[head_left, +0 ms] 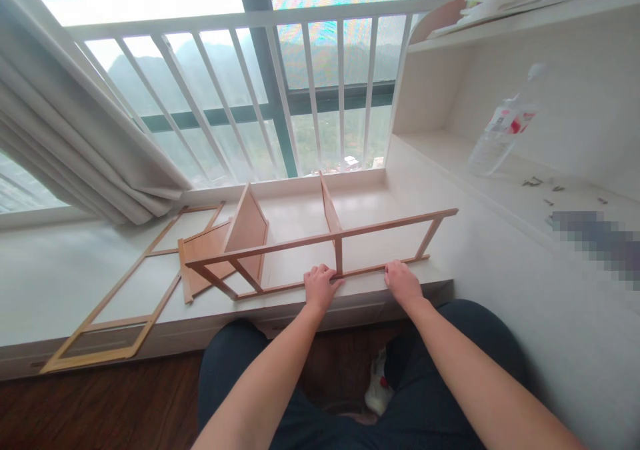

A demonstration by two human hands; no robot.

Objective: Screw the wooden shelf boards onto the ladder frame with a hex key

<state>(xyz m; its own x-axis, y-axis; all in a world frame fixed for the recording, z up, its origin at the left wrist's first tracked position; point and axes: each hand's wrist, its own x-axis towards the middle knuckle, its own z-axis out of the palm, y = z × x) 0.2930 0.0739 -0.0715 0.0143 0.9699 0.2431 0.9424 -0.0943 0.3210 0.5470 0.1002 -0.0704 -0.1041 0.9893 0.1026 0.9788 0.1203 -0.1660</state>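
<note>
A light wooden shelf frame [395,224] lies on its side on the white window ledge [290,270]. Two wooden shelf panels, a left one [246,227] and a right one [329,203], stand up from its far side. My left hand [321,287] is closed over the lower rail, close to the middle crosspiece [339,255]. Further right along the same rail, my right hand [403,283] has its fingers curled over the edge. The fingertips of both hands are partly hidden behind the rail.
Left of the shelf lie a second wooden frame [114,290] and another panel piece [207,253], the frame overhanging the ledge's front edge. On the right desk are a plastic bottle [505,133] and several small screws [533,182]. A railing [340,97] and curtain [95,117] stand behind.
</note>
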